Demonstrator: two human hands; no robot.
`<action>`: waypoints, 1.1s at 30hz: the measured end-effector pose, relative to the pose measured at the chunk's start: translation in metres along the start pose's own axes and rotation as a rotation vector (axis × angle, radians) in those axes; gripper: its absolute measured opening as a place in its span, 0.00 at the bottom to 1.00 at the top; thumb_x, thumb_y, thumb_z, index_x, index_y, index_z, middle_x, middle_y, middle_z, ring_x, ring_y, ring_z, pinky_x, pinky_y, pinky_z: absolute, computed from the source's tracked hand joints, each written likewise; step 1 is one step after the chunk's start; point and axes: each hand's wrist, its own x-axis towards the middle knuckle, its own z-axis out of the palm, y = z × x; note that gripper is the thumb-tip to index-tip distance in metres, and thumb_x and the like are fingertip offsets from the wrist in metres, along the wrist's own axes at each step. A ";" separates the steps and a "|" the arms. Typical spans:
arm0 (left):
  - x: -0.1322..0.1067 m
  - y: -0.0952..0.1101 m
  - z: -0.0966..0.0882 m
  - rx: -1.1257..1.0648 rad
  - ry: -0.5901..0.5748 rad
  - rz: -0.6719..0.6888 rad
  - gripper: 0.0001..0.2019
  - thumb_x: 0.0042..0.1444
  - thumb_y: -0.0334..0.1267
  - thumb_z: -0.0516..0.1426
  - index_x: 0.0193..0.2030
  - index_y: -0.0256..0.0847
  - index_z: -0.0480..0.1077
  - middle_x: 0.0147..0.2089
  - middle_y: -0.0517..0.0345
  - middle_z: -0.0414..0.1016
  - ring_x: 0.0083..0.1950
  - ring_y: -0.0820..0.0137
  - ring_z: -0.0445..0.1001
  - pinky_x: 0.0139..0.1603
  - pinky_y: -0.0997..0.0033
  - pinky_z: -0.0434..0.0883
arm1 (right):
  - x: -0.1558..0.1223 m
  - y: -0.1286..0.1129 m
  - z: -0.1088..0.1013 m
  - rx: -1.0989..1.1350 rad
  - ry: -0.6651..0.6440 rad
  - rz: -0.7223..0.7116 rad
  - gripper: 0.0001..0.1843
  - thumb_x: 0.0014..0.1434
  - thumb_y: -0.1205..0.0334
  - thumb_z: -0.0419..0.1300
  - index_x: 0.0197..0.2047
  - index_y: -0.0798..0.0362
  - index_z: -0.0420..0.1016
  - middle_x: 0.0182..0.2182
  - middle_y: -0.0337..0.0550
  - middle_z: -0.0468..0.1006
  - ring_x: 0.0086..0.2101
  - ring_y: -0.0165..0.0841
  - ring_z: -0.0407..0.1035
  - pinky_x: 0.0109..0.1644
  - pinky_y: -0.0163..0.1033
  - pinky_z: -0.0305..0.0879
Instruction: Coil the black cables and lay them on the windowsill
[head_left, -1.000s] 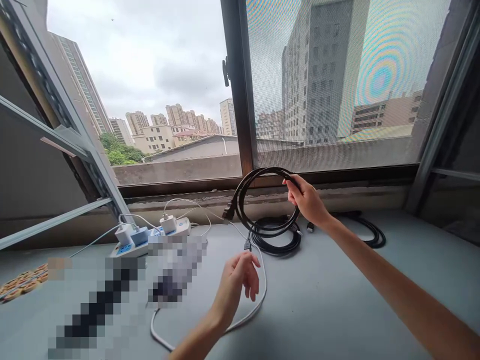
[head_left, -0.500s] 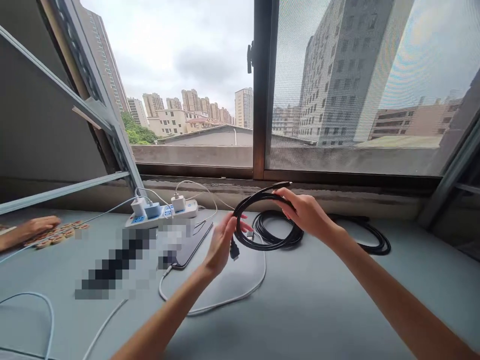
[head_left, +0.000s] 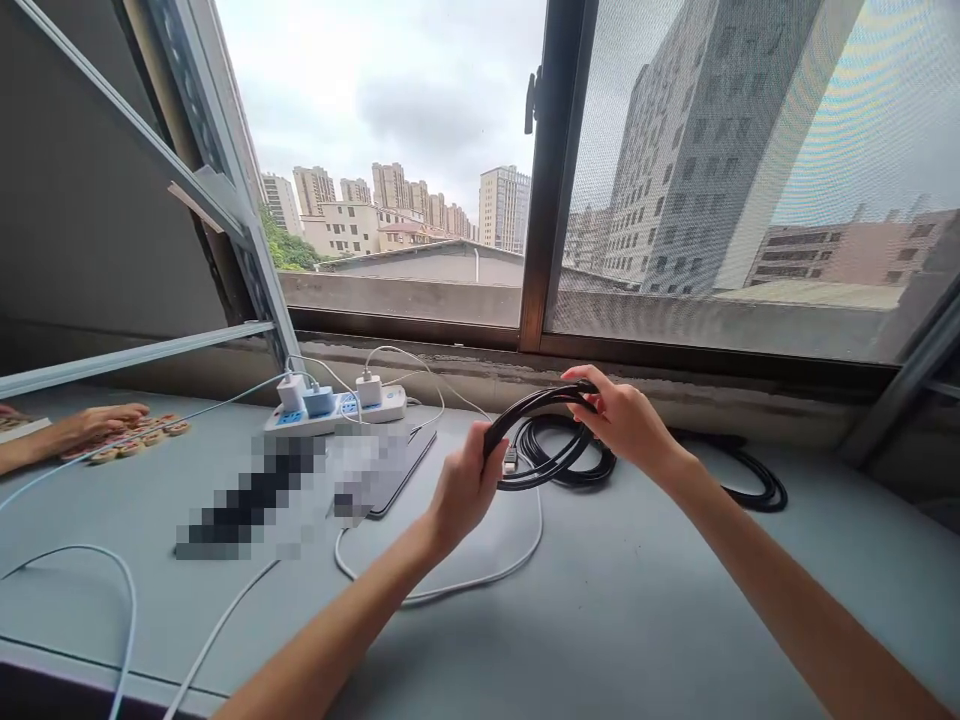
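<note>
A coiled black cable [head_left: 534,441] hangs a little above the grey tabletop [head_left: 600,610], held at both sides. My left hand [head_left: 463,488] is closed round the coil's left side. My right hand [head_left: 624,420] is closed on its right, upper side. A small plug end of the cable dangles between my hands. Just behind lies a second black coil [head_left: 570,462] flat on the table. A white cable [head_left: 480,570] loops on the table under my left hand.
A white power strip [head_left: 337,408] with chargers sits near the window sill, a dark phone [head_left: 401,470] beside it. More black cable [head_left: 750,478] lies at the right. Another person's hand [head_left: 97,424] rests by small round pieces at far left. White cables trail front left.
My left hand has come up from the table and closed round the coil's left side. My right hand has lowered the coil, tilting it flatter. The view has shifted left.
</note>
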 end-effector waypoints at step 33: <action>-0.017 0.002 0.029 -0.112 -0.285 -0.393 0.10 0.55 0.45 0.49 0.37 0.41 0.60 0.41 0.59 0.65 0.20 0.81 0.64 0.21 0.76 0.62 | -0.004 0.101 0.058 0.002 -0.268 0.692 0.14 0.63 0.63 0.58 0.50 0.60 0.70 0.39 0.51 0.75 0.38 0.41 0.72 0.43 0.43 0.67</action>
